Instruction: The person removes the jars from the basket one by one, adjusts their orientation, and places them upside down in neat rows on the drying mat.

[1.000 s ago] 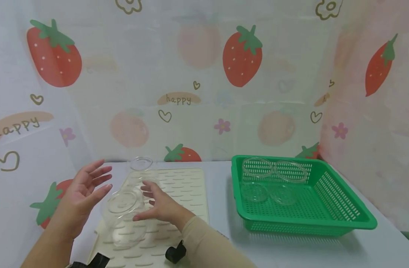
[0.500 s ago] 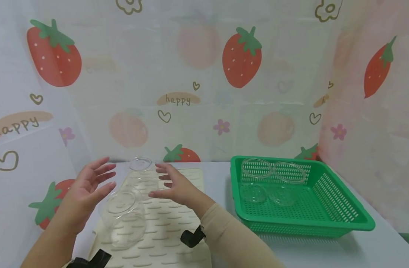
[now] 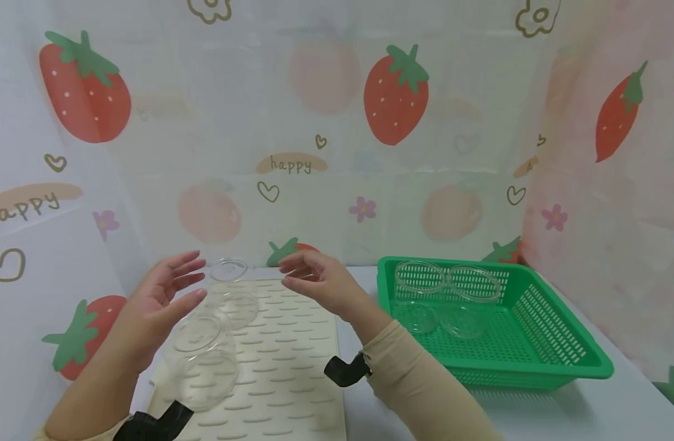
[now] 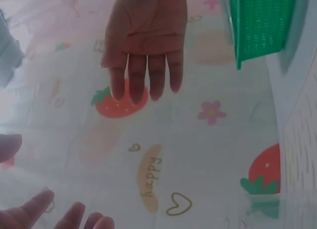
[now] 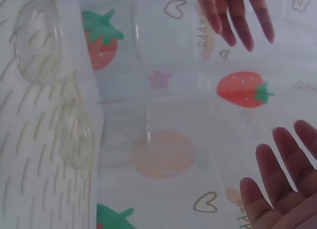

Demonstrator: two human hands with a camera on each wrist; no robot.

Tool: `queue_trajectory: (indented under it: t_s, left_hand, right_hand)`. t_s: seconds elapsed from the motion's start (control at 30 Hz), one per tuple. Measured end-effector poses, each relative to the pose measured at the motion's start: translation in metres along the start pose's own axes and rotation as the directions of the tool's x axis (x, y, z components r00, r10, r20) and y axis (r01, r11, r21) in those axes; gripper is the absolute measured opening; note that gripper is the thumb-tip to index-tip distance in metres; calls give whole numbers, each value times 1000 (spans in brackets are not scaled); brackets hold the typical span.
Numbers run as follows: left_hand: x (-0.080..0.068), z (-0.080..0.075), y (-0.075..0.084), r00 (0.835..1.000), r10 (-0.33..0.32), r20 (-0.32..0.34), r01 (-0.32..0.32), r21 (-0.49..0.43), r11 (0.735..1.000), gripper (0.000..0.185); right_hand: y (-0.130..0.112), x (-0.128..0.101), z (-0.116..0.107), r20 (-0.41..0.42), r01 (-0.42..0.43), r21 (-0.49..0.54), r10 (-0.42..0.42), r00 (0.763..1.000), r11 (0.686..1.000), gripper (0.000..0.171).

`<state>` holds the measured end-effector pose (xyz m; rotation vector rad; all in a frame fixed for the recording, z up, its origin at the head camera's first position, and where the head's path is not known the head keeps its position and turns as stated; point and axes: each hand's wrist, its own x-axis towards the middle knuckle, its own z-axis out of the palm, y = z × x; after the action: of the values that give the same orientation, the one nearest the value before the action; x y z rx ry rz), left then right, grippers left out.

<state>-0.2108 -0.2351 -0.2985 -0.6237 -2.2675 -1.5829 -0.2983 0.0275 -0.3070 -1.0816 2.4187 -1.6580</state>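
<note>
Two clear plastic bowls stand upside down on a cream ribbed mat: a near bowl and a far bowl. My left hand hovers just left of them with its fingers straight and the palm facing right. My right hand hangs in the air above the mat's far edge, fingers loosely spread, holding nothing. The two palms face each other across the far bowl, and neither touches a bowl. The right wrist view shows both bowls on the mat and the left hand opposite.
A green slotted basket stands on the white table to the right. It holds two more clear bowls. A strawberry-print backdrop closes off the back and both sides. Black wrist straps show near the sleeves.
My right hand has left the near bowl and risen up and back to the right. The left hand has drifted slightly up. The bowls have stayed put.
</note>
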Motion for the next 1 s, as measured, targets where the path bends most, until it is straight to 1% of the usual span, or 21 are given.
queue_trajectory:
  t_s: [0.13, 0.3, 0.43, 0.57, 0.77, 1.0]
  left_hand:
    - [6, 9, 4, 1000, -5, 12, 4, 53, 999, 52]
    - [12, 21, 6, 999, -27, 28, 24, 75, 997, 53]
    - [17, 31, 7, 998, -46, 45, 43, 62, 997, 54]
    - [24, 41, 6, 996, -55, 74, 53, 35, 998, 54]
    - [33, 57, 3, 992, -61, 108, 58, 33, 998, 54]
    - [39, 77, -3, 989, -48, 138, 54, -42, 998, 53]
  right_hand:
    - [-4, -5, -13, -24, 16, -28, -17, 1000, 999, 28]
    - [-5, -13, -30, -32, 12, -59, -14, 999, 998, 28]
    - [-2, -22, -47, -47, -31, -70, 28, 999, 997, 29]
    - [3, -32, -67, -83, -75, -82, 68, 994, 994, 32]
    - [11, -49, -99, -120, -88, -106, 75, 990, 991, 34]
    - [18, -70, -128, -150, -124, -130, 104, 983, 984, 35]
